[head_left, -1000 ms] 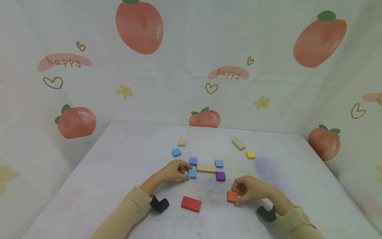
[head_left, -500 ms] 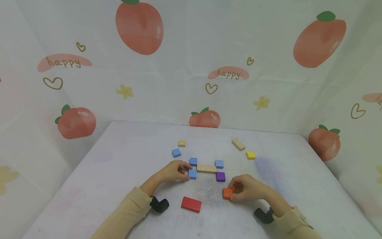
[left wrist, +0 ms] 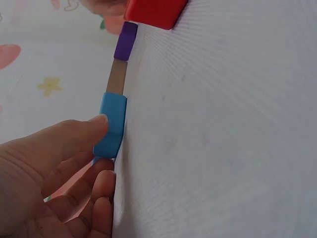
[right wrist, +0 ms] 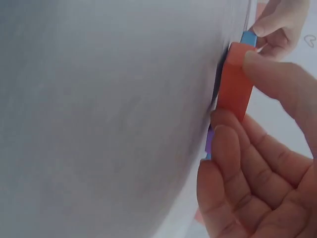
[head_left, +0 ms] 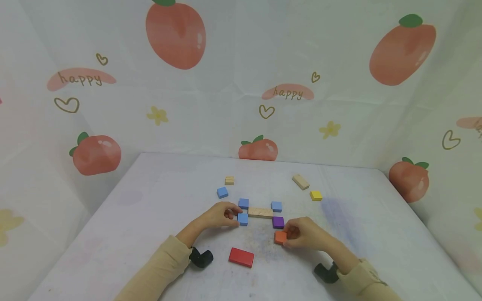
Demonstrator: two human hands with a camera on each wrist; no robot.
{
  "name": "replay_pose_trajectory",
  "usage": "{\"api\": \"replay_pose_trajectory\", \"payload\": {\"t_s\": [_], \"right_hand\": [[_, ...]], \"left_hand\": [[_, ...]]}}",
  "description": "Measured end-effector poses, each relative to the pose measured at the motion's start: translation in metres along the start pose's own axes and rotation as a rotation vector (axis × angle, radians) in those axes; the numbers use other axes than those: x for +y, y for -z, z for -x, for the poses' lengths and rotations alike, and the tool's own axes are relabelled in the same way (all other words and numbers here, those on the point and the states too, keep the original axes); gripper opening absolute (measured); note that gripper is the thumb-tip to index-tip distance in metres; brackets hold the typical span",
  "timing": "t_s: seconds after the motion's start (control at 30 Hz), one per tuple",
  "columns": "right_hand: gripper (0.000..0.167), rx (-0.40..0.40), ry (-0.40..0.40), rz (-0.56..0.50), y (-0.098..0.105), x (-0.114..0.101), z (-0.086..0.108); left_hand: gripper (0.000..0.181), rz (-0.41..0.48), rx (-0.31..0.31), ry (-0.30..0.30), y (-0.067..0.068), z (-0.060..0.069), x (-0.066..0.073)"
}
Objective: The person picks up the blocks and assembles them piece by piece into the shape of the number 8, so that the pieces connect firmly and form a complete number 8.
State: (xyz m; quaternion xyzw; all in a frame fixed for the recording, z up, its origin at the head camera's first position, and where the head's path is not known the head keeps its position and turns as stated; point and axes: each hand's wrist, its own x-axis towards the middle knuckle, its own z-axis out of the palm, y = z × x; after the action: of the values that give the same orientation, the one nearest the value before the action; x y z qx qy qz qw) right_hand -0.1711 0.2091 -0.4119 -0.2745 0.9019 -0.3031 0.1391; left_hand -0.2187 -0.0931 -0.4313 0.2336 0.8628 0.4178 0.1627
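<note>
My left hand (head_left: 222, 214) pinches a light-blue square block (head_left: 242, 219) between thumb and fingers; the thumb (left wrist: 101, 124) lies on its near side in the left wrist view. That block sits at the left end of a plain wooden block (head_left: 260, 212), with a darker blue block (head_left: 243, 203) just behind it. A purple block (head_left: 278, 222) and another blue block (head_left: 276, 206) stand at the right end. In my right hand (head_left: 306, 234) an orange block (head_left: 280, 238) is pinched between thumb and fingertips, low over or on the table, just in front of the purple block.
A red rectangular block (head_left: 241, 257) lies nearer the table's front. Farther back are a loose blue block (head_left: 222, 192), small wooden pieces (head_left: 229, 180), a wooden block (head_left: 301, 182) and a yellow block (head_left: 316, 195). Printed cloth (head_left: 211, 104) hangs behind the table (head_left: 150, 188).
My right hand has carried the orange block left and away from me, closer to the purple block. The left hand and the other blocks have stayed in place.
</note>
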Motion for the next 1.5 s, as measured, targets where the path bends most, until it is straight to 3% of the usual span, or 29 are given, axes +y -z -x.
{"api": "replay_pose_trajectory", "payload": {"t_s": [0.43, 1.5], "right_hand": [[0.025, 0.026, -0.081, 0.007, -0.0034, -0.0068, -0.0030], [0.027, 0.060, -0.080, 0.018, -0.0031, -0.0075, -0.0038]], "left_hand": [[0.034, -0.014, -0.001, 0.005, 0.0000, 0.0001, 0.0007], [0.034, -0.022, 0.010, -0.005, -0.0011, -0.0002, -0.0013]]}}
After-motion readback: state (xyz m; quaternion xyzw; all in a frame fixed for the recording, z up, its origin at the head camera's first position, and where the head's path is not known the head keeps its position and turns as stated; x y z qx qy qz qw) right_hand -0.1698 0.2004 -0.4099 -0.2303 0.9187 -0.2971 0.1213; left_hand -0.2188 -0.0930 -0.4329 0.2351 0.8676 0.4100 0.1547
